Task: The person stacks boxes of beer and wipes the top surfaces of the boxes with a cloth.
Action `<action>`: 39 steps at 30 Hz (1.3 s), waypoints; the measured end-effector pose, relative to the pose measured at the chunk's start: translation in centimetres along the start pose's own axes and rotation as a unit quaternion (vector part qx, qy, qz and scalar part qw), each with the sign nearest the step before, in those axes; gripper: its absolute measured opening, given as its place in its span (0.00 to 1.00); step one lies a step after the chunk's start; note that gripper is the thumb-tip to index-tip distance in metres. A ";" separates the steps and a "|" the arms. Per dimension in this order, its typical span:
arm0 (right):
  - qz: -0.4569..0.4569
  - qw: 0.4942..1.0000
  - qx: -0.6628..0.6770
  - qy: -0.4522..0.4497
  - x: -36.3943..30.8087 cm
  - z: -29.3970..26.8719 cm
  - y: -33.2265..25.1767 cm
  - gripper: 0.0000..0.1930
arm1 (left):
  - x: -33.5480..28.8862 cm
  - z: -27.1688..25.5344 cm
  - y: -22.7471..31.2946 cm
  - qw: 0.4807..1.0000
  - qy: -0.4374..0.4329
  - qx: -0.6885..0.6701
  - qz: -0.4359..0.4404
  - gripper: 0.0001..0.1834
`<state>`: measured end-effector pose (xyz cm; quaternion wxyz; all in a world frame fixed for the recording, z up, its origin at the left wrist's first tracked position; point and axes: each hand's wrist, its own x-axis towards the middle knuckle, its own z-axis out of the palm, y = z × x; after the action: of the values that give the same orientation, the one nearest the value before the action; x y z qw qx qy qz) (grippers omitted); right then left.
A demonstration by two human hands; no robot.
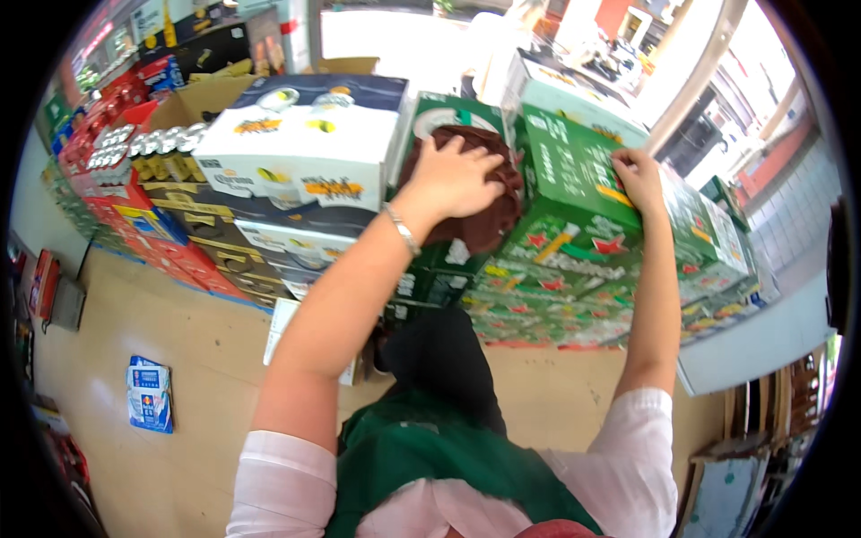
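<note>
My left hand [455, 178] lies with spread fingers on a dark brown cloth [489, 224]. The cloth is bunched over the top of a dark green carton [457, 110] and hangs a little down its front. On the right, my right hand [640, 182] rests at the top edge of a bright green carton [574, 193] with red stars, its fingers bent over and touching it. Whether those fingers grip anything is hard to see. A white and navy carton [305, 148] stands just left of the cloth.
Stacked green cartons [547, 300] fill the space below and right. Leftward stand canned drinks [166, 148] in an open box and red cartons [170, 260]. A blue and white packet [150, 394] lies on the tiled floor [211, 336]. Wooden furniture [771, 403] is at lower right.
</note>
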<state>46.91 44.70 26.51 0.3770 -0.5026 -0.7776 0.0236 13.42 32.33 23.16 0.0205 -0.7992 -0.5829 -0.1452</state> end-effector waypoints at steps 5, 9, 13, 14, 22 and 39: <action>0.003 1.000 0.006 0.005 -0.2 -0.1 0.8 0.07 | 5.1 0.7 -1.2 0.995 -0.080 -0.012 -0.059 0.34; 0.037 0.999 0.026 -0.011 -0.2 -0.1 0.3 0.07 | 8.3 0.3 -2.5 0.988 -0.122 -0.023 -0.089 0.35; 0.008 1.000 0.006 0.004 -0.3 0.0 -0.2 0.06 | 10.9 0.5 -3.3 0.980 -0.147 -0.022 -0.134 0.36; -0.004 1.000 -0.005 0.010 -0.5 0.0 -0.5 0.06 | 11.4 0.7 -3.4 0.978 -0.147 -0.020 -0.145 0.36; -0.015 1.000 -0.003 0.019 -1.0 -0.3 -1.3 0.06 | 14.4 1.7 -5.2 0.978 -0.135 -0.025 -0.157 0.36; -0.009 0.999 0.004 0.045 -0.3 0.1 -0.5 0.07 | 8.2 0.1 -2.6 0.987 -0.113 -0.013 -0.114 0.32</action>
<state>46.54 44.22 26.47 0.4143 -0.4948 -0.7639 0.0011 13.32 40.81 24.83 -0.0724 -0.7389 -0.6669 -0.0632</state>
